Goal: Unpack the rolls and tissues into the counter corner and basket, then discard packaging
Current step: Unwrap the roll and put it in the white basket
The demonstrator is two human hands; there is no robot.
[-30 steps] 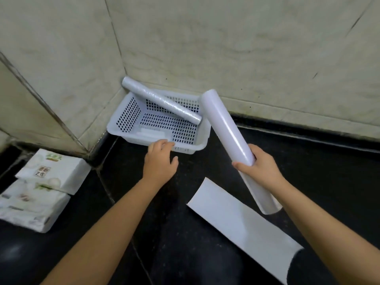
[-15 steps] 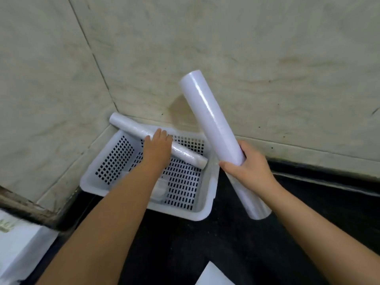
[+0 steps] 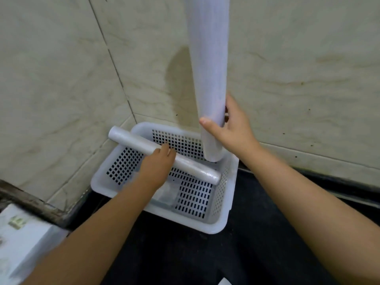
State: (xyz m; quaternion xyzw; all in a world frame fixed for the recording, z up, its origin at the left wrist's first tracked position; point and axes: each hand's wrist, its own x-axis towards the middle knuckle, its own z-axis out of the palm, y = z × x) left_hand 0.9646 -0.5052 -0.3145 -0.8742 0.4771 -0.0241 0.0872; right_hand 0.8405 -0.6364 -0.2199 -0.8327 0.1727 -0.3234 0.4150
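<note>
A white perforated basket [image 3: 223,212] sits in the corner of the black counter, against the tiled walls. A thin clear-wrapped roll [image 3: 131,140] lies diagonally across the basket's rim. My left hand [image 3: 157,167] rests over the middle of this roll, fingers curled on it. My right hand [image 3: 232,128] grips a thick white roll [image 3: 208,58], held nearly upright, its lower end just above the basket's back right corner and its top out of frame. A small clear packet [image 3: 167,194] lies on the basket floor.
A white tissue pack [image 3: 22,241] lies at the lower left on the counter. A corner of white paper [image 3: 224,281] shows at the bottom edge. Beige tiled walls [image 3: 61,79] close the corner on two sides. The black counter [image 3: 257,243] stretches to the right.
My right hand has tipped the thick roll up to nearly vertical over the basket's back corner. My left hand stays on the thin roll. The view has moved closer to the basket.
</note>
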